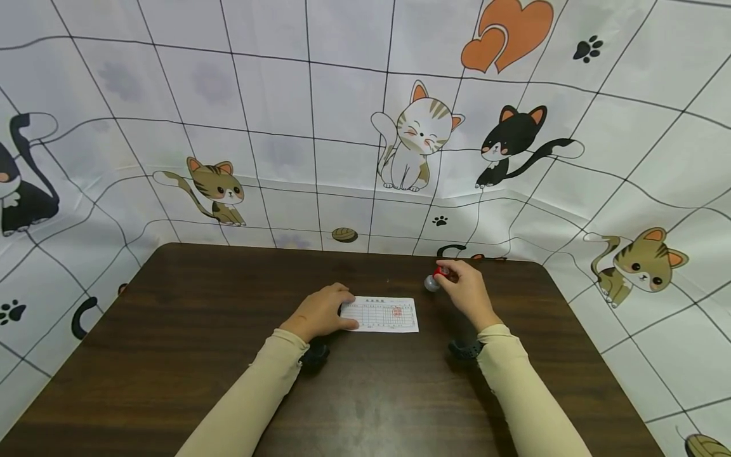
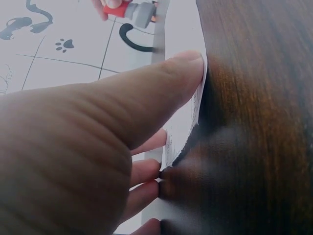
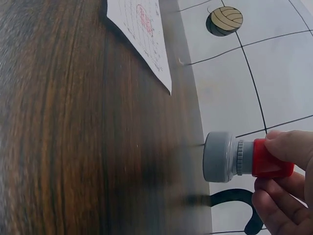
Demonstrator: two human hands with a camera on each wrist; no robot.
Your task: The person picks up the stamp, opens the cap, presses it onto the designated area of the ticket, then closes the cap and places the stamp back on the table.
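Observation:
A white printed form slip [image 1: 381,315] with a table grid and a red stamp mark lies on the table. My left hand [image 1: 323,312] rests at its left end, thumb on the near edge and fingers by the far edge. In the left wrist view the thumb [image 2: 181,73] lies straight across the slip, whose short edge looks torn. To the right of the slip, my right hand [image 1: 465,292] pinches the red handle of a stamp [image 3: 274,159] between thumb and fingers. The stamp's grey round end [image 3: 218,156] points down, close over the table in the right wrist view.
The dark brown wooden table [image 1: 188,355] reaches back to a white wall covering [image 1: 274,95] printed with cats and grid lines. Dark wrist-worn devices [image 1: 465,349] sit under both wrists.

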